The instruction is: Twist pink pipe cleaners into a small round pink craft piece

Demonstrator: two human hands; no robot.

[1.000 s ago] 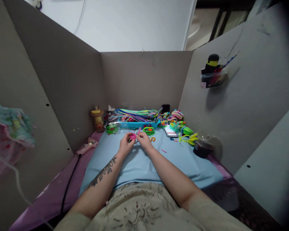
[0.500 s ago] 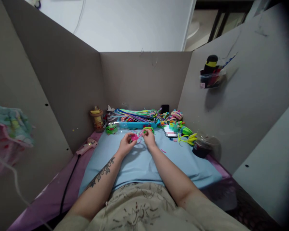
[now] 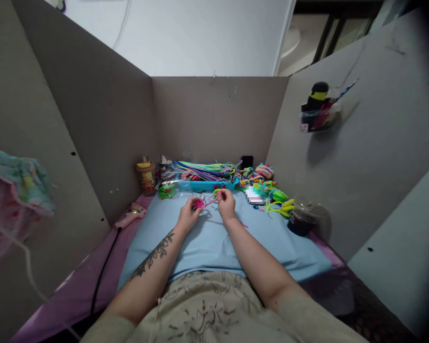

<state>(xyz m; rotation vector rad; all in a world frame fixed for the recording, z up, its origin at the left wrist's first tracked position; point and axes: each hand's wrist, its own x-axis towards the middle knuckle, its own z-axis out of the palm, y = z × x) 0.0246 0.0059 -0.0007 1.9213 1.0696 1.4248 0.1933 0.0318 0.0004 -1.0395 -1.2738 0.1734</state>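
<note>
The left hand (image 3: 188,214) curls its fingers around a pink pipe-cleaner coil (image 3: 199,203) above the worktop (image 3: 200,245), toward its far edge; the right hand (image 3: 226,206) pinches its taut strand (image 3: 210,203). Coil apparently partly formed; strand unwound.

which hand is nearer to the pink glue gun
Left. The left hand is to the right of the pink glue gun, not touching it; the right hand is farther right.

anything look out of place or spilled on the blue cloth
Nothing looks spilled or damaged. Slightly untidy: a pink scrap lies loose on the blue cloth near the right hand, apart from the colourful pile.
</note>
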